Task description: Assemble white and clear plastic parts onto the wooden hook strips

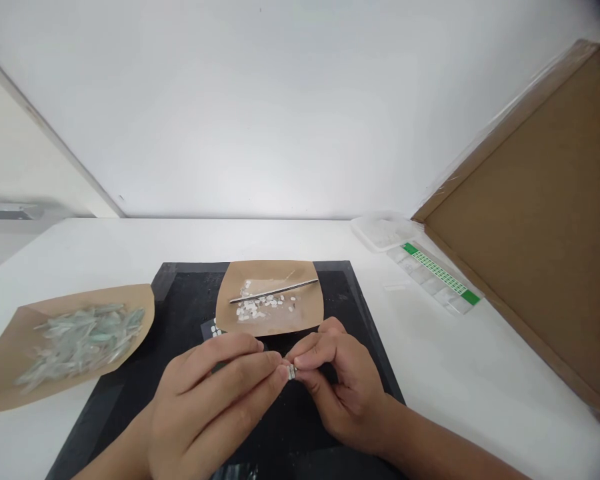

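One small metal piece [292,371] sits above the black mat [185,283], between the fingertips of the left hand [215,393] and the right hand [347,390]. The right thumb and forefinger pinch it; the left fingertips touch its near side—the left thumb is hidden, so whether this hand also grips cannot be told. Just beyond lies a brown paper tray [305,271] holding white bits [253,310], with a thin metal rod [275,291] laid slantwise across them. At left, a second tray [0,360] bears clear, greenish slivers [90,340]—blurred in outline. At right, a green-marked plastic packet [443,277] rests on the white table [420,360] beside an upright cardboard panel [540,220].
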### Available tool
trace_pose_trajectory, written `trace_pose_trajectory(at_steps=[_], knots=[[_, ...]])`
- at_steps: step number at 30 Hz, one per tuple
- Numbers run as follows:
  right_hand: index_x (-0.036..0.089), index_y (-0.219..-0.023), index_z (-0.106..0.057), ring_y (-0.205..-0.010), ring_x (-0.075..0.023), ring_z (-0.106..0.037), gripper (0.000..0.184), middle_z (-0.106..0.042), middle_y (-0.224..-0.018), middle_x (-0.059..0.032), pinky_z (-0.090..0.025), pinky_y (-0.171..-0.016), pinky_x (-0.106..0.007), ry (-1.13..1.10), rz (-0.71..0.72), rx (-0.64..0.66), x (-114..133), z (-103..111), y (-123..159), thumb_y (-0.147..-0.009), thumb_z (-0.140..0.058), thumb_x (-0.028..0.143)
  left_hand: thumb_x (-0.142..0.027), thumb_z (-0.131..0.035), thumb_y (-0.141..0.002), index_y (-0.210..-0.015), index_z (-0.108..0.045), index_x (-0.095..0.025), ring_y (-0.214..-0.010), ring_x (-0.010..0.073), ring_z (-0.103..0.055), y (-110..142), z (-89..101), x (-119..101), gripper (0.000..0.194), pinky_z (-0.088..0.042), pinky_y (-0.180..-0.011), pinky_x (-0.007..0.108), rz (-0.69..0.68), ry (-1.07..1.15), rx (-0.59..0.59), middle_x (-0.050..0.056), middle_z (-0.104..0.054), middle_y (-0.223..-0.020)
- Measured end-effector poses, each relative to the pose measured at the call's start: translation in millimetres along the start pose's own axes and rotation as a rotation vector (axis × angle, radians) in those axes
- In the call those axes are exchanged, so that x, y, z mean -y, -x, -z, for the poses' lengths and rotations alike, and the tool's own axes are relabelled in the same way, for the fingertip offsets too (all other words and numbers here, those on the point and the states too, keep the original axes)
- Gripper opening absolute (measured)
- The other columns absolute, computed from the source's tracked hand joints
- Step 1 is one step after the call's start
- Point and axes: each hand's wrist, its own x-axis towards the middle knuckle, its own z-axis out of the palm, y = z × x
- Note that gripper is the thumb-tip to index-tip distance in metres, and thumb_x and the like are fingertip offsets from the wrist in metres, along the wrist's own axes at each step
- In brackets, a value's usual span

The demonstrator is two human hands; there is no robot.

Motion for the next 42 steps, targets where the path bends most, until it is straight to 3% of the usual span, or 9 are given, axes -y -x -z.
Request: trace_pose_trajectory(at_steps=[4,7,12,17,24,29,33,36,42], knots=[[0.026,-0.104,-0.054,-0.081,-0.0142,-0.076,0.024,-0.078,-0.092,0.0017,-0.050,-0.082,-0.033,0.014,0.011,-0.011,-0.3,-0.8,0.9,-0.094,-0.065,0.007,-0.017,-0.044,-0.111,-0.145,-0.062,-0.023,-0.113,0.0199,-0.071,13.9,-1.4,0.8,0.040,-0.065,-0.095,0.030,0.012,-0.048,0.054,0.005,-0.078,-0.119],[0.026,-0.104,-0.054,-0.080,-0.0150,-0.076,0.025,-0.078,-0.091,0.0019,-0.050,-0.081,-0.034,0.024,0.021,-0.017,-0.5,-1.5,1.3,-0.094,-0.065,0.007,-0.013,-0.045,-0.110,-0.142,-0.065,-0.020,-0.114,0.0188,-0.071,18.2,-6.7,2.5,0.039,-0.064,-0.097,0.028,0.000,-0.065,0.060,0.005,-0.077,-0.121],[0.025,-0.104,-0.054,-0.080,-0.0148,-0.077,0.025,-0.078,-0.091,0.0022,-0.048,-0.081,-0.034,0.046,0.055,-0.049,-1.9,-4.7,1.8,-0.092,-0.065,0.006,-0.002,-0.061,-0.099,-0.121,-0.073,-0.013,-0.111,0.0201,-0.067,6.7,-16.5,4.4,0.027,-0.063,-0.091,0.030,-0.037,-0.045,-0.089,0.006,-0.078,-0.109],[0.023,-0.103,-0.055,-0.080,-0.0132,-0.078,0.026,-0.079,-0.090,0.0027,-0.044,-0.080,-0.034,0.112,0.103,-0.105,-2.6,-7.7,2.3,-0.090,-0.063,0.002,-0.004,-0.074,-0.091,-0.099,-0.073,-0.008,-0.092,0.0187,-0.067,-12.6,-16.6,4.6,0.009,-0.060,-0.082,0.033,-0.080,-0.032,-0.142,0.008,-0.076,-0.090],[0.023,-0.103,-0.056,-0.083,-0.0150,-0.081,0.029,-0.082,-0.092,0.0013,-0.044,-0.079,-0.034,0.217,0.190,-0.138,-1.1,-6.7,0.2,-0.088,-0.065,0.000,0.001,-0.075,-0.085,-0.093,-0.069,-0.012,-0.086,0.0187,-0.066,-26.6,-17.2,-0.7,0.016,-0.059,-0.084,0.038,0.008,0.061,-0.225,0.006,-0.072,-0.084],[0.026,-0.102,-0.057,-0.084,-0.0171,-0.081,0.025,-0.084,-0.096,0.0015,-0.047,-0.080,-0.035,0.149,0.092,-0.159,-2.4,-6.4,-0.5,-0.092,-0.068,0.005,0.005,-0.071,-0.084,-0.093,-0.067,-0.014,-0.083,0.0175,-0.064,-28.0,-19.5,1.5,0.021,-0.059,-0.078,0.037,0.096,0.154,-0.269,0.006,-0.069,-0.084],[0.028,-0.101,-0.059,-0.089,-0.0198,-0.080,0.018,-0.084,-0.101,-0.0009,-0.057,-0.078,-0.037,0.056,-0.070,-0.162,-2.0,-5.7,2.8,-0.098,-0.064,0.011,0.004,-0.071,-0.085,-0.093,-0.069,-0.016,-0.090,0.0189,-0.064,-24.3,-22.5,4.9,0.022,-0.057,-0.064,0.026,0.186,0.148,-0.300,0.008,-0.070,-0.093],[0.029,-0.111,-0.062,-0.100,-0.0220,-0.080,0.015,-0.082,-0.111,-0.0054,-0.064,-0.085,-0.039,-0.054,-0.208,-0.151,-3.6,-5.2,6.1,-0.104,-0.058,0.017,0.001,-0.071,-0.085,-0.091,-0.071,-0.017,-0.090,0.0184,-0.064,-22.0,-24.8,10.7,0.019,-0.051,-0.052,0.019,0.246,0.115,-0.316,0.007,-0.073,-0.093],[0.026,-0.114,-0.064,-0.105,-0.0232,-0.080,0.010,-0.081,-0.117,-0.0079,-0.066,-0.094,-0.040,-0.123,-0.363,-0.126,-8.0,-1.6,5.1,-0.106,-0.057,0.027,-0.006,-0.072,-0.089,-0.091,-0.073,-0.020,-0.087,0.0198,-0.064,-17.6,-31.7,36.9,0.014,-0.056,-0.070,0.031,0.287,-0.063,-0.298,0.005,-0.078,-0.092]])
